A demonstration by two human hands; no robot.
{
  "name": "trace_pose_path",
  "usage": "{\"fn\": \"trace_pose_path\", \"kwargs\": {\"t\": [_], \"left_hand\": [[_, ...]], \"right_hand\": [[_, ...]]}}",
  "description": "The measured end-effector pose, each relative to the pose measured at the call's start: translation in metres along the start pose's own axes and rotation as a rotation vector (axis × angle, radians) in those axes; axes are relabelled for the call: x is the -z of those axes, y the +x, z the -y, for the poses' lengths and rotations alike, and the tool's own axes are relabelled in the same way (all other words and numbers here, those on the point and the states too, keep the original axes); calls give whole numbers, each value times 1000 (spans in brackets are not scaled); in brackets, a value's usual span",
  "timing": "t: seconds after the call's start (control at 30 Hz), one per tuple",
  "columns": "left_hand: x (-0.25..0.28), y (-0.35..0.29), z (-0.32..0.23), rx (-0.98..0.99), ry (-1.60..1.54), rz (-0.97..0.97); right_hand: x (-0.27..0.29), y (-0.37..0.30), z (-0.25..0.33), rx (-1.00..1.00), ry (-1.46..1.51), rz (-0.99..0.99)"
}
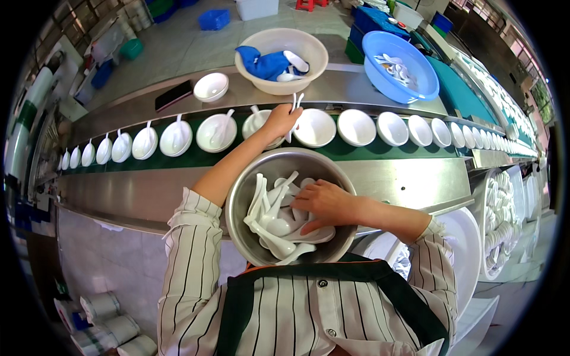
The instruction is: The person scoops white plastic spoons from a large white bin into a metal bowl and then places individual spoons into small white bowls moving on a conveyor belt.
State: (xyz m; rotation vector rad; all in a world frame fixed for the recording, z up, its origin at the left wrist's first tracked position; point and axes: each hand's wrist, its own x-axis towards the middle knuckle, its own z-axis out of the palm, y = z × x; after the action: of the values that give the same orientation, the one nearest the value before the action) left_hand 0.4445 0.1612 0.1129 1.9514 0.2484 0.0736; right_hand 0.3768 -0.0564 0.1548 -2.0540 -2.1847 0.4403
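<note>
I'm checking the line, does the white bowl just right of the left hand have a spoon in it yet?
Empty. The white bowl shows only bare inside; the left hand holds white spoons at its rim.

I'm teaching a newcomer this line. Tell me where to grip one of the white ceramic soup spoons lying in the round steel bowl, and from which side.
Probably pinch the long handle of a white ceramic soup spoon from above, near its free end. In the round steel bowl the handles lie uppermost and angled up, while the scoops are nested under the right hand.
</note>
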Motion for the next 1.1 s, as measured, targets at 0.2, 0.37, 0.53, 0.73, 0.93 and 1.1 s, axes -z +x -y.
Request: {"fn": "trace_pose_path", "kwargs": {"t": [0.2, 0.37, 0.53, 0.73, 0.93, 1.1], "left_hand": [[-19, 10, 17, -33, 572, -161], [-21, 10, 2, -54, 454, -252], [-20, 19, 7, 34, 72, -89], [-16, 23, 4, 55, 73, -118], [15, -25, -24, -180, 313, -127], [-7, -110, -57, -171, 896, 265]], "right_hand": [[8, -39, -4, 26, 99, 120], [23, -62, -16, 0, 243, 47], [83, -71, -44, -191, 524, -194], [45, -60, -148, -688, 1, -734], [-11, -57, -193, -781, 144, -613], [-5, -66, -205, -828, 274, -860]]}}
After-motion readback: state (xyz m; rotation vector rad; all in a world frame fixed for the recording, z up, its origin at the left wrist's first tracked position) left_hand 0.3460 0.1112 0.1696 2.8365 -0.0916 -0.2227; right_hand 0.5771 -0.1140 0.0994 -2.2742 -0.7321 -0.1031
